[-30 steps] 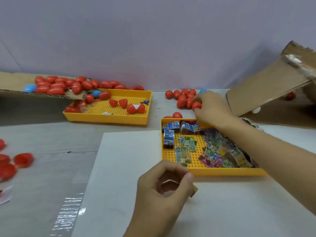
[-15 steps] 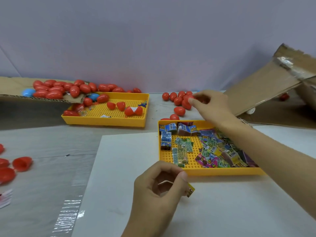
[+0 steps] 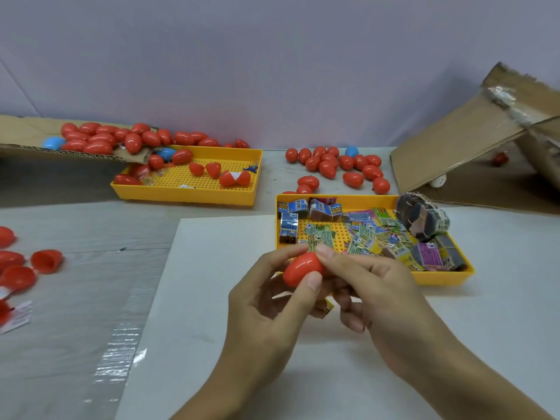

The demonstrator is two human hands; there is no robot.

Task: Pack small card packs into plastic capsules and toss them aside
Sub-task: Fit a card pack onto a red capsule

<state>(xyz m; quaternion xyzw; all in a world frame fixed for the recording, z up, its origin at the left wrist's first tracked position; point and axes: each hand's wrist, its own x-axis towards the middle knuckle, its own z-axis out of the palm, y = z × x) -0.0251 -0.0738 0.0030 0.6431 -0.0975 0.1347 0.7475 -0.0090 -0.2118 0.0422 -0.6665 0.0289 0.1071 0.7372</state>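
A red plastic capsule sits between both hands over the white sheet. My left hand grips it from the left, thumb across its lower side. My right hand pinches its right end with fingertips. A small yellow card pack pokes out below, tucked in my left fingers. The near yellow tray just behind holds several small card packs.
Loose red capsules lie behind the near tray. A second yellow tray at back left holds capsules and halves under a cardboard flap. Open red halves lie at far left. A cardboard box leans at right.
My right hand came back from the loose capsules at the rear with a red capsule and met my left hand, which now also grips the capsule while keeping the card pack.
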